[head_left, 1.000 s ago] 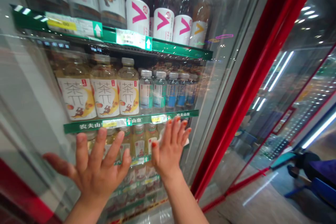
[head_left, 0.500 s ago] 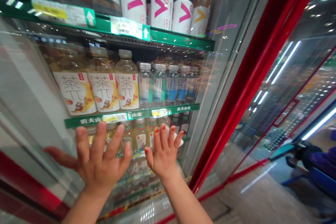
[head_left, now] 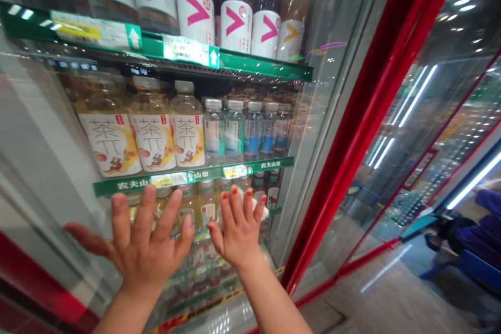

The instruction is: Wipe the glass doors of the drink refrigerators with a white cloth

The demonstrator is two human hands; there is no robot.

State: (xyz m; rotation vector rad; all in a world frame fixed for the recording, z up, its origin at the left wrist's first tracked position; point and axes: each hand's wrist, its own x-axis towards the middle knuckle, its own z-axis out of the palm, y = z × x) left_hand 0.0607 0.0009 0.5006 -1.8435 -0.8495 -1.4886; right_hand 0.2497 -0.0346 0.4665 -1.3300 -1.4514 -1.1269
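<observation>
My left hand [head_left: 146, 237] is raised with its fingers spread, in front of the glass below a green shelf strip [head_left: 211, 173]. To its right, my right hand [head_left: 239, 224], with orange nails, has its fingers apart over a white piece [head_left: 260, 205]; what this piece is cannot be made out. Whether either hand touches the glass is unclear. Above the hands, behind the glass, tea bottles [head_left: 115, 143] with white and yellow labels stand beside small bottles [head_left: 235, 133] with blue and green labels.
Dark bottles [head_left: 195, 13] with pink V labels stand on the upper shelf. A red frame [head_left: 352, 167] slants along the right of the cooler. Beyond it, at the far right, someone in purple [head_left: 479, 229] is partly visible near a blue seat.
The view has shifted slightly, so the upper shelf sits lower in it. My right hand and the white piece appear a little further left. My left hand stays spread.
</observation>
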